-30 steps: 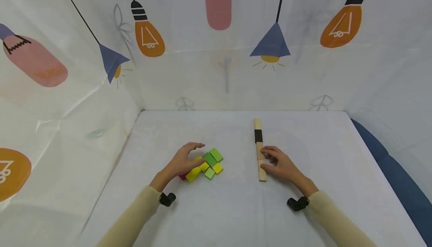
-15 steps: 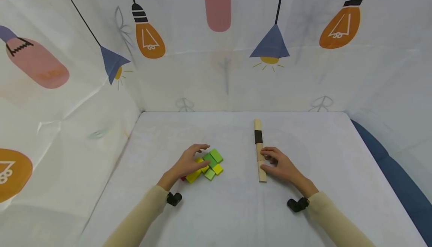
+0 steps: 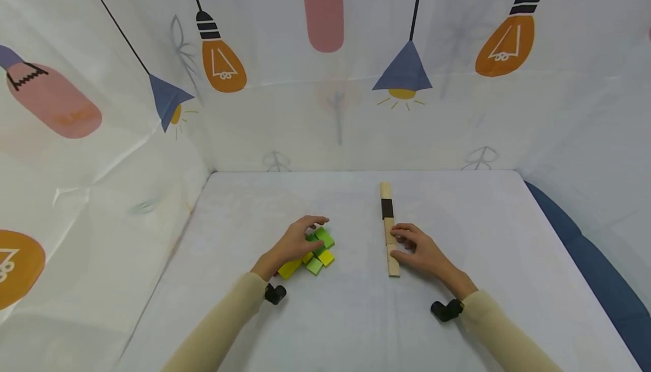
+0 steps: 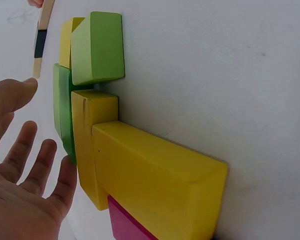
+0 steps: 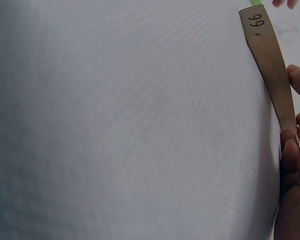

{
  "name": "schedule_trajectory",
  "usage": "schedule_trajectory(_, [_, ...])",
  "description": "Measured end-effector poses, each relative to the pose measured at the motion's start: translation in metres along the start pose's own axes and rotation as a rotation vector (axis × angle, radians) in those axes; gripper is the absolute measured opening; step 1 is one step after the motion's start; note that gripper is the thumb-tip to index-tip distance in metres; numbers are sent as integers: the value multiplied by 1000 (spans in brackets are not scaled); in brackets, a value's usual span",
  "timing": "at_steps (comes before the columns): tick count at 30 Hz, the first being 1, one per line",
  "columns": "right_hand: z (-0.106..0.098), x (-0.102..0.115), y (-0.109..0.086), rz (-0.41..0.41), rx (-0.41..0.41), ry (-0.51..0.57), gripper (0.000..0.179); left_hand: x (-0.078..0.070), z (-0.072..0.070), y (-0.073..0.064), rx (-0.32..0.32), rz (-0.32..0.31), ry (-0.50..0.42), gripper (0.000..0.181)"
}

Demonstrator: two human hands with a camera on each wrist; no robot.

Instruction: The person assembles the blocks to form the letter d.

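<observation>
My left hand (image 3: pixel 291 243) hovers over a cluster of coloured blocks, its fingers relaxed and apart. In the cluster are green blocks (image 3: pixel 324 237), a large yellow block (image 4: pixel 160 175) and a magenta block (image 4: pixel 127 222), the last mostly hidden. No block is between the left fingers and thumb. To the right, several wooden blocks lie end to end in a straight row (image 3: pixel 393 265), one of them dark brown (image 3: pixel 387 208). My right hand (image 3: pixel 427 253) rests loosely along the row's right side, thumb and fingertips at two pale blocks. The nearest block's end (image 5: pixel 256 21) bears a number.
The blocks lie on a white-covered table (image 3: pixel 346 327). Behind and to the left hangs a white sheet (image 3: pixel 285 117) printed with lamps and bulbs. A dark blue rounded shape (image 3: pixel 574 230) shows past the table's right edge.
My left hand has moved right and slightly forward over the coloured blocks, covering more of the green ones. The right hand stays beside the row. The head view has tipped slightly.
</observation>
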State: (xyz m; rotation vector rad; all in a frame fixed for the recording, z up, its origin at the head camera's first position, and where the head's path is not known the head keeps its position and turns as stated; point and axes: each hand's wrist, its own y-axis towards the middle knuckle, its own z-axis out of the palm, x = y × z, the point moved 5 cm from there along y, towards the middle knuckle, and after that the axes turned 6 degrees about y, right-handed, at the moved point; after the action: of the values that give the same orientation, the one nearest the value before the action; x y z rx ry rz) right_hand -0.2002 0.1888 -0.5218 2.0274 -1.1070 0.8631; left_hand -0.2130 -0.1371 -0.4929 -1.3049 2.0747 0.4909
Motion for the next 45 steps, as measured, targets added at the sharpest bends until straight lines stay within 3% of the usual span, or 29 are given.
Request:
schedule_trajectory(11, [-1, -1, 1, -5, -4, -7, 47, 8, 7, 12, -6, -69, -18, 50])
schedule_trajectory(22, [0, -4, 0, 0, -5, 5, 46, 8, 4, 20, -4, -126, -17, 48])
schedule_trajectory(36, [1, -2, 0, -10, -17, 5, 46, 13, 5, 28, 87, -234, -78, 55])
schedule_trajectory(45, [0, -2, 0, 25, 0, 6, 47, 12, 5, 31, 93, -199, -55, 50])
